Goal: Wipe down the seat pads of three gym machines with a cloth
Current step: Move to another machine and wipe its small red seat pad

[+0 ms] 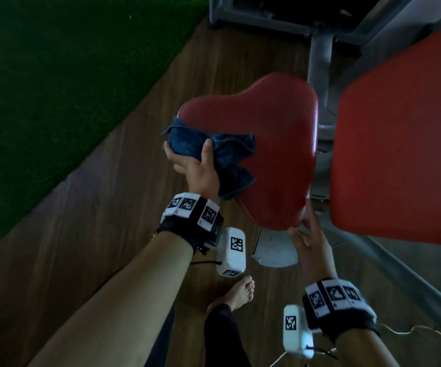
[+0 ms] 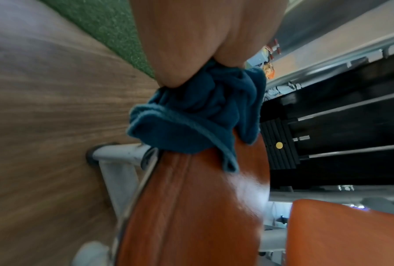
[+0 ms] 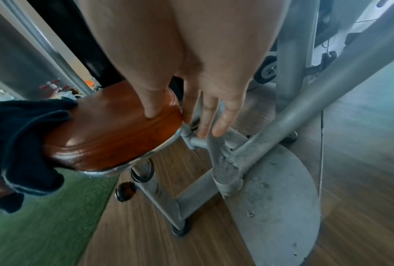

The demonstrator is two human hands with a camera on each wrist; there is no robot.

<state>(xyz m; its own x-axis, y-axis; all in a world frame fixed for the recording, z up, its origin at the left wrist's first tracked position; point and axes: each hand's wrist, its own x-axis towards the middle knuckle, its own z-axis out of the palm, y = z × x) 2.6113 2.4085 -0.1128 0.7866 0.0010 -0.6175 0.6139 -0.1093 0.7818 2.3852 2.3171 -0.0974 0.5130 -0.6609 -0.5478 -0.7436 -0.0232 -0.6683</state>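
Note:
A red padded seat (image 1: 272,144) of a gym machine fills the middle of the head view. My left hand (image 1: 192,160) grips a bunched dark blue cloth (image 1: 224,154) against the seat's left edge; the cloth (image 2: 191,115) drapes over the pad (image 2: 191,207) in the left wrist view. My right hand (image 1: 306,234) is at the seat's near right corner with straight fingers. In the right wrist view its thumb presses the pad's top (image 3: 114,133) while the other fingers (image 3: 223,122) hang beside the edge, holding nothing. The cloth (image 3: 20,144) shows at the left there.
A red back pad (image 1: 404,144) stands right of the seat. Grey steel frame tubes (image 3: 282,126) and a round floor plate (image 3: 282,207) lie under the seat. Green turf (image 1: 55,88) borders the wood floor (image 1: 108,221) at left. My bare foot (image 1: 240,292) stands near the base.

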